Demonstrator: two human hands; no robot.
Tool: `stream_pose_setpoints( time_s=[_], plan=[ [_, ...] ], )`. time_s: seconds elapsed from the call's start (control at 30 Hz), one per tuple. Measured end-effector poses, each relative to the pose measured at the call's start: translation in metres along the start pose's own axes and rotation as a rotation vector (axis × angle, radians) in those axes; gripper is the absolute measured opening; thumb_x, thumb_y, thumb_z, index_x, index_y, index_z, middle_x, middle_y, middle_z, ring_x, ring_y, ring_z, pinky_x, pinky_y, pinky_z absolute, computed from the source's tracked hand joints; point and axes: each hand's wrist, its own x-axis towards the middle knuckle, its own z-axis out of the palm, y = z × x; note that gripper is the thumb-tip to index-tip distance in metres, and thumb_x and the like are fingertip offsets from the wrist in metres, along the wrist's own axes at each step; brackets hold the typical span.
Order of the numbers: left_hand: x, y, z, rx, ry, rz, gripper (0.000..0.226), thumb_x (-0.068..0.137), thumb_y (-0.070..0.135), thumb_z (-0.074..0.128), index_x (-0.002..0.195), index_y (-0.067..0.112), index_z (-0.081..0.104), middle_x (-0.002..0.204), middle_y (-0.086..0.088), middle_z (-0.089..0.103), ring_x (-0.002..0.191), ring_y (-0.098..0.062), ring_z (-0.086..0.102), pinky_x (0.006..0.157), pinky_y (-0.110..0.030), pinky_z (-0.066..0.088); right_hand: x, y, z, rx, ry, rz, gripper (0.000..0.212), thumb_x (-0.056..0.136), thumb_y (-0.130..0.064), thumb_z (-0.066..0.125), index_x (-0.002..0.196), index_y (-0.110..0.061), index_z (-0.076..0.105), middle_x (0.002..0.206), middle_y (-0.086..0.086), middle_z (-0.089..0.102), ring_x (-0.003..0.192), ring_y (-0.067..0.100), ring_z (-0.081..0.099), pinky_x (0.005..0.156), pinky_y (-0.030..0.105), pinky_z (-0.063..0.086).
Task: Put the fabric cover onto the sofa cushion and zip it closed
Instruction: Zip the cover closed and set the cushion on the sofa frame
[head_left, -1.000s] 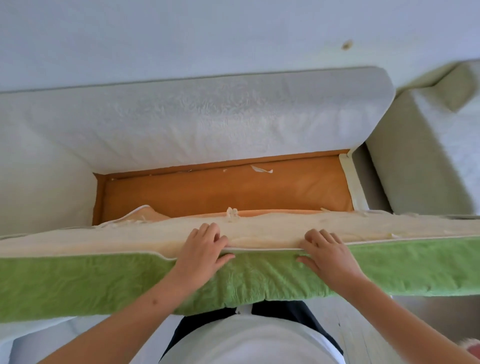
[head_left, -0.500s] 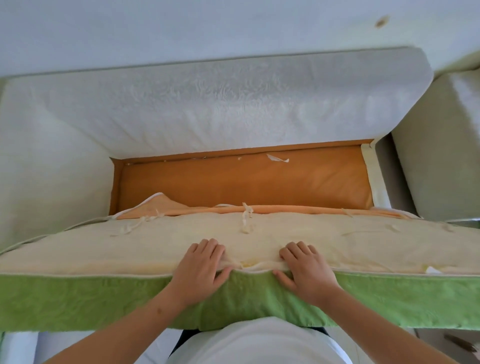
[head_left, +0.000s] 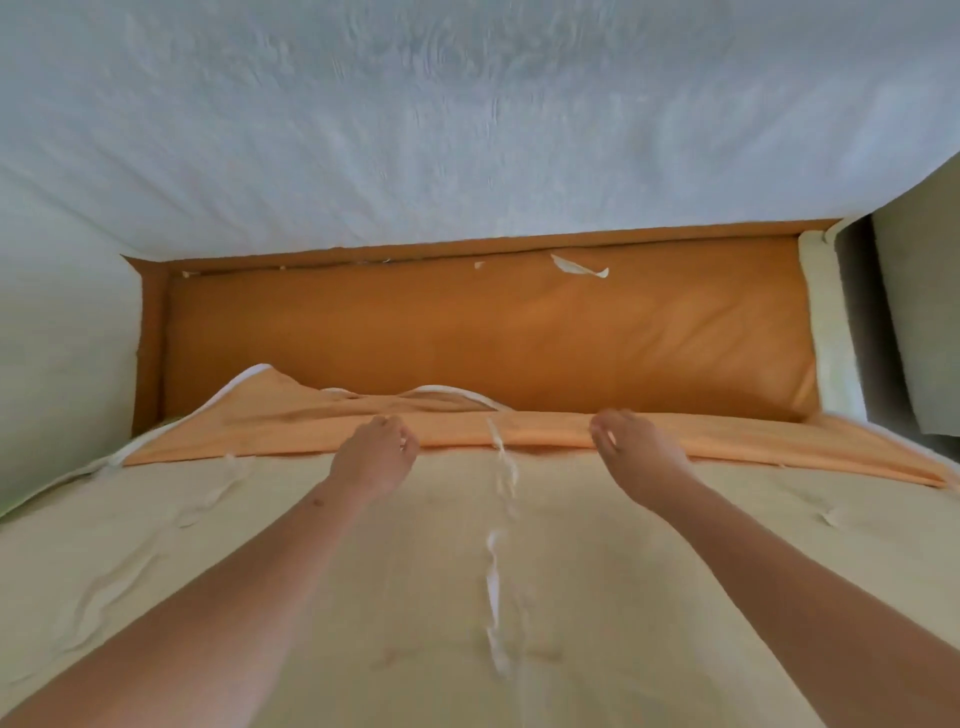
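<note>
The cushion (head_left: 571, 597) is laid flat, its pale cream padding bared across the whole near side, with thin white shreds strung down the middle. The cover (head_left: 545, 431) is seen as an orange band bunched along the cushion's far edge, with white piping rumpled at its left end. A faint green sliver shows at far left.

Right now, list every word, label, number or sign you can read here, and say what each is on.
None: no word, label, number or sign can be read.
The pale cushion, the orange cover, the orange sofa base and the white backrest are all plain.
The white scraps on the base show no print.
</note>
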Motion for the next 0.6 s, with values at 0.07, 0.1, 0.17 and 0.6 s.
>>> stream_pose_setpoints(
  time_s=[0.07, 0.1, 0.17, 0.6],
  plan=[
    [0.067, -0.004, 0.038, 0.002, -0.035, -0.045, 0.032, 0.096, 0.032, 0.045, 0.117, 0.014, 0.061, 0.12, -0.006, 0.061, 0.115, -0.03, 0.056, 0.092, -0.04, 0.047, 0.07, 0.023, 0.039, -0.019, -0.029, 0.072, 0.029, 0.101, -0.033, 0.033, 0.117, -0.021, 0.054, 0.116, 0.005, 0.056, 0.099, 0.027, 0.056, 0.078, 0.037, 0.049],
    [0.097, -0.006, 0.053, 0.024, -0.043, -0.048, 0.034, 0.096, 0.031, 0.047, 0.12, 0.012, 0.06, 0.122, -0.007, 0.061, 0.116, -0.03, 0.056, 0.092, -0.039, 0.047, 0.099, 0.033, 0.055, -0.032, -0.037, 0.1, 0.028, 0.1, -0.03, 0.035, 0.117, -0.019, 0.054, 0.116, 0.006, 0.057, 0.099, 0.027, 0.056, 0.078, 0.037, 0.049],
    [0.162, -0.006, 0.087, 0.103, -0.059, -0.011, 0.037, 0.095, 0.031, 0.05, 0.125, 0.012, 0.056, 0.125, -0.01, 0.06, 0.116, -0.031, 0.056, 0.094, -0.041, 0.047, 0.158, 0.051, 0.091, -0.06, -0.075, 0.127, 0.03, 0.1, -0.026, 0.039, 0.124, -0.018, 0.053, 0.119, 0.007, 0.059, 0.103, 0.027, 0.057, 0.077, 0.034, 0.049],
    [0.352, 0.0, 0.246, 0.46, 0.024, 0.271, 0.026, 0.098, 0.025, 0.046, 0.117, 0.017, 0.06, 0.121, -0.015, 0.053, 0.113, -0.035, 0.051, 0.082, -0.039, 0.041, 0.344, 0.083, 0.257, -0.244, -0.183, -0.194, 0.06, 0.086, -0.059, 0.055, 0.131, -0.019, 0.049, 0.131, 0.007, 0.056, 0.117, 0.03, 0.053, 0.094, 0.039, 0.046]
  ],
)
